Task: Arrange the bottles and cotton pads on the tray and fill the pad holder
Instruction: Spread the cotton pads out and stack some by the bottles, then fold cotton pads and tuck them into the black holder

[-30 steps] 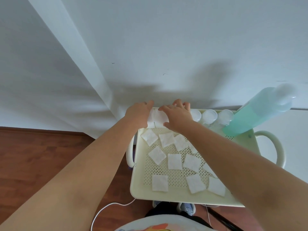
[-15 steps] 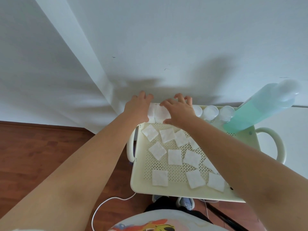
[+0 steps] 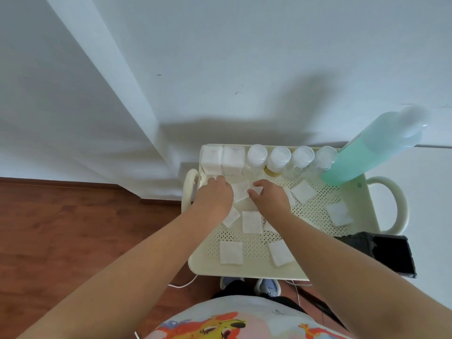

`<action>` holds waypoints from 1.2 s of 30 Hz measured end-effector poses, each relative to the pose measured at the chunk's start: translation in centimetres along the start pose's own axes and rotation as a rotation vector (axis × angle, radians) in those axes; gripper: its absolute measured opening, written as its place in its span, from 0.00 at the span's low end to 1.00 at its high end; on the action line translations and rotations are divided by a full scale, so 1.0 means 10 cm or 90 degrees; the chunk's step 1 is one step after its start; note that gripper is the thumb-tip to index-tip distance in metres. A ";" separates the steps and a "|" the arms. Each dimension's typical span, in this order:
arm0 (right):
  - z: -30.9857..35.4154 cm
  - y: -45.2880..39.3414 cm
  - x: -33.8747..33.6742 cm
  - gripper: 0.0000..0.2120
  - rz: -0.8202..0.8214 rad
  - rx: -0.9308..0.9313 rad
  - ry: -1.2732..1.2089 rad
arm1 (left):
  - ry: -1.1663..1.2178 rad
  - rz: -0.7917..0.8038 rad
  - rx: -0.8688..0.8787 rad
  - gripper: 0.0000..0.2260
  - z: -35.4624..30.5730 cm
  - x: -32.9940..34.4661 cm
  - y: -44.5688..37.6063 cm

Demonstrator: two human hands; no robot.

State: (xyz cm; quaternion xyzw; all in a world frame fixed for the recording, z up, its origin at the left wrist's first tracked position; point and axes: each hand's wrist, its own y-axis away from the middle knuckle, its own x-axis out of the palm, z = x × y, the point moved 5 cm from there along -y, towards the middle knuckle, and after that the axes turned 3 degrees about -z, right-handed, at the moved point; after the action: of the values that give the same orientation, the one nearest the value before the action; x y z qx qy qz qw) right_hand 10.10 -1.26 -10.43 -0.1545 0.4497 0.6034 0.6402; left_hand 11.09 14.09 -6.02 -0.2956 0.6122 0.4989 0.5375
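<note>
A cream perforated tray (image 3: 315, 216) with side handles holds several loose square cotton pads (image 3: 252, 221). Two white pad stacks (image 3: 222, 157) stand at its back left. Beside them is a row of several small white-capped bottles (image 3: 280, 156). A tall green bottle (image 3: 367, 148) stands at the back right. My left hand (image 3: 214, 195) lies palm down over pads near the left rim, its fingertips bent down and hidden. My right hand (image 3: 269, 198) pinches the edge of a pad (image 3: 242, 190) in the middle.
The tray stands against a white wall, above a wooden floor (image 3: 73, 228). A black object (image 3: 389, 250) lies by the tray's right front corner. A white cable (image 3: 183, 285) and two shoes (image 3: 266, 287) show below the front edge.
Both hands have drawn back from the pad stacks at the tray's rear onto the loose pads. The stacks and small bottles now show uncovered.
</note>
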 end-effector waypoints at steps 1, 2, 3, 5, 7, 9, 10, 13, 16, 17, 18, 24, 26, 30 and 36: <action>-0.05 -0.05 0.03 0.18 -0.008 0.034 -0.017 | -0.001 0.015 -0.018 0.15 -0.01 0.07 -0.05; -0.07 -0.09 0.05 0.19 -0.016 0.051 -0.023 | -0.001 0.030 -0.032 0.16 0.00 0.12 -0.08; -0.08 -0.12 0.08 0.19 -0.019 0.054 -0.018 | 0.002 0.044 -0.042 0.17 0.01 0.17 -0.11; -0.04 -0.15 0.13 0.17 -0.018 0.042 0.011 | 0.054 0.074 -0.072 0.16 0.07 0.25 -0.13; -0.01 -0.15 0.17 0.13 -0.012 0.037 0.034 | 0.138 0.074 -0.118 0.15 0.12 0.30 -0.13; 0.02 -0.16 0.18 0.06 -0.004 0.042 0.021 | 0.172 0.051 -0.128 0.14 0.12 0.32 -0.11; 0.03 -0.16 0.19 0.03 0.001 0.044 0.003 | 0.171 0.038 -0.124 0.13 0.11 0.33 -0.10; 0.03 -0.11 0.15 0.02 -0.017 0.046 -0.082 | 0.197 0.006 -0.129 0.12 0.10 0.34 -0.09; 0.00 0.00 0.07 0.04 -0.040 0.034 -0.185 | 0.301 -0.009 -0.174 0.17 0.13 0.37 -0.10; -0.03 0.04 0.05 0.04 -0.034 0.040 -0.210 | 0.344 -0.012 -0.186 0.20 0.15 0.38 -0.10; -0.07 0.07 0.04 0.04 -0.025 0.053 -0.234 | 0.389 -0.011 -0.199 0.22 0.16 0.38 -0.10; -0.23 0.29 -0.10 0.05 0.010 0.119 -0.413 | 0.623 -0.054 -0.280 0.23 0.24 0.30 -0.03; -0.28 0.41 -0.26 0.06 -0.013 0.115 -0.460 | 0.670 -0.092 -0.267 0.19 0.26 0.22 0.03; -0.42 0.71 -0.68 0.11 -0.054 0.104 -0.564 | 0.761 -0.102 -0.238 0.10 0.22 0.10 0.18; -0.57 1.12 -1.42 0.13 -0.108 0.049 -0.582 | 0.942 -0.037 -0.160 0.04 -0.27 -0.12 0.34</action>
State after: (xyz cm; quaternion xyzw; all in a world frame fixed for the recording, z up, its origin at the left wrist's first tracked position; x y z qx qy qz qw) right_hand -0.47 -11.91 1.15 0.1150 0.1293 0.5379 0.8250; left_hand 7.35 12.50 -4.07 -0.6288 0.7442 0.2218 -0.0394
